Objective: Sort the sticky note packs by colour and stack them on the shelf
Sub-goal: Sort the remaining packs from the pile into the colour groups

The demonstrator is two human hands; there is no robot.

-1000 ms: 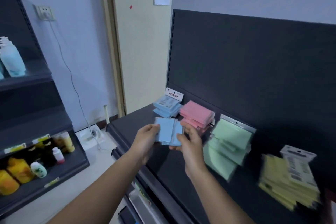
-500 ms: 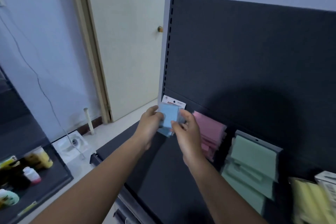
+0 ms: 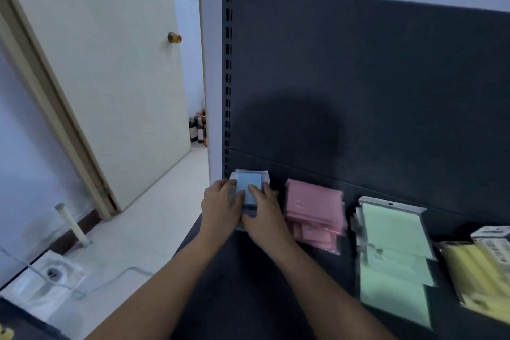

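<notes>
At the back-left corner of the shelf [image 3: 248,284], hard against the dark back panel [image 3: 358,91]: blue packs [image 3: 249,189], stacked, lying flat, clamped from both sides. Left hand [image 3: 220,207] on the stack's left edge, fingers curled round it, thumb over the top. Right hand [image 3: 266,217] on the right edge, thumb pressed on the top pack, fingers wrapped over the far side. Both hands touching each other at the near end of the stack.

Just beside, to the right along the back edge: pink packs [image 3: 314,210], in a loose overlapping pile, apart from the blue. Further right, green packs [image 3: 392,251], fanned out toward the front edge. Near the right end, yellow packs [image 3: 474,273], blurred, with a barcoded white card [image 3: 492,243] at their back.

Beyond the shelf's left end: pale door [image 3: 110,77] with a brass knob [image 3: 174,37], and dark bottles [image 3: 198,130] on the floor by the wall.
</notes>
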